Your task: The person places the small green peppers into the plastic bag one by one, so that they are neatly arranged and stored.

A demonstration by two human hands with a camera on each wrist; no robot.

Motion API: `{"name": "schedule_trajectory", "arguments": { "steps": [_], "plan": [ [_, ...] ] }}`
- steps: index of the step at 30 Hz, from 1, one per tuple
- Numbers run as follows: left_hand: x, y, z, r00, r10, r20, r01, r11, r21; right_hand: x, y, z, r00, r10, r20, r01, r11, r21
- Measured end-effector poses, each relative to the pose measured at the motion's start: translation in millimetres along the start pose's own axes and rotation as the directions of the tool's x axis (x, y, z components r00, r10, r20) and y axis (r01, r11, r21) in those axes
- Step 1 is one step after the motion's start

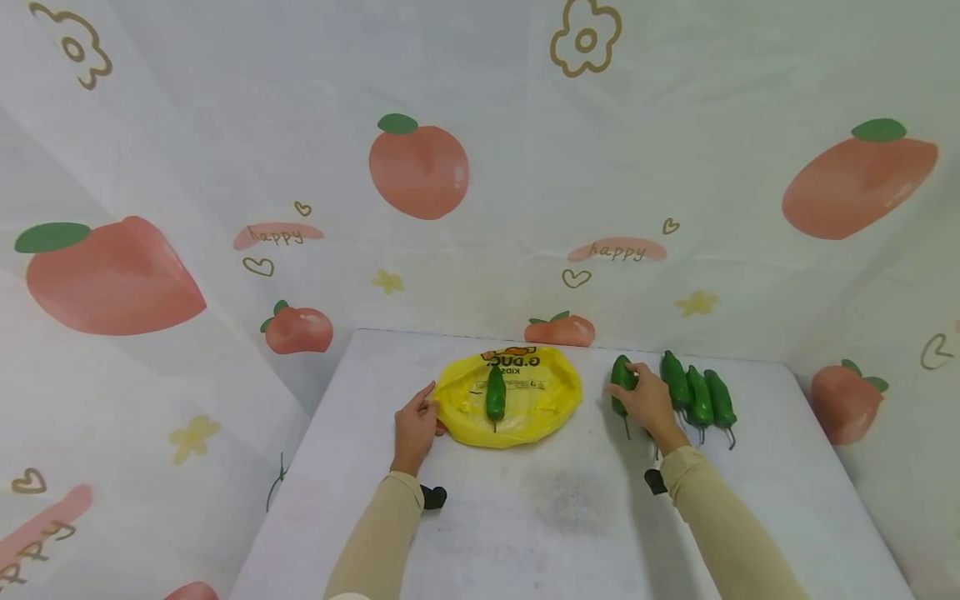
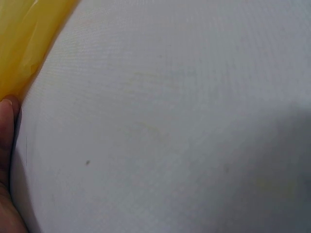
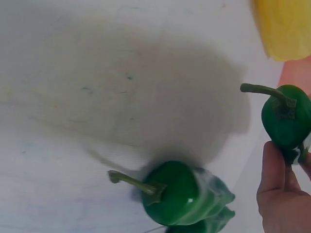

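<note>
A yellow plastic bag [image 1: 540, 408] with dark print lies on the table, its edge rounded out. One green pepper [image 1: 496, 395] lies on the bag, stem toward me. My left hand [image 1: 415, 429] grips the bag's left edge; in the left wrist view only part of that hand [image 2: 7, 145] shows beside the yellow plastic. To the right of the bag, my right hand [image 1: 647, 402] pinches another green pepper [image 1: 622, 385] between thumb and fingers. In the right wrist view this held pepper [image 3: 286, 116] has its curved stem pointing left, above the other peppers.
More green peppers [image 1: 699, 398] lie side by side on the table, just right of my right hand. The white table [image 1: 540, 542] meets a fruit-printed cloth wall [image 1: 480, 275] at the back. Black pieces [image 1: 655, 482] sit at both wrists.
</note>
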State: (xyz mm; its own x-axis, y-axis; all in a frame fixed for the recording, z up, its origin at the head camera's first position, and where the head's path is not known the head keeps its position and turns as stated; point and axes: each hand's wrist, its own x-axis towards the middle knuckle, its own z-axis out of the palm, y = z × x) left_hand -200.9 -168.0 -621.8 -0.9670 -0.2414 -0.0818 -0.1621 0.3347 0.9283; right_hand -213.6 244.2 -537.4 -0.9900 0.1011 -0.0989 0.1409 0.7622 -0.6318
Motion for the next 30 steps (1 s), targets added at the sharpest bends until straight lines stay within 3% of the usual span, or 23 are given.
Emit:
{"name": "schedule_trajectory", "arguments": {
  "steps": [15, 30],
  "plan": [
    [2.7, 0.4, 0.5, 1.0, -0.007, -0.007, 0.007, 1.0, 0.007, 6.9, -16.6, -4.2, 0.995, -0.092, -0.034, 0.094, 0.994, 0.06],
    [2.5, -4.0, 0.6, 1.0, 0.013, -0.015, -0.013, 1.0, 0.003, 9.9, -40.2, 0.4, 0.997, -0.071, -0.01, 0.072, 0.993, 0.093]
  ]
}}
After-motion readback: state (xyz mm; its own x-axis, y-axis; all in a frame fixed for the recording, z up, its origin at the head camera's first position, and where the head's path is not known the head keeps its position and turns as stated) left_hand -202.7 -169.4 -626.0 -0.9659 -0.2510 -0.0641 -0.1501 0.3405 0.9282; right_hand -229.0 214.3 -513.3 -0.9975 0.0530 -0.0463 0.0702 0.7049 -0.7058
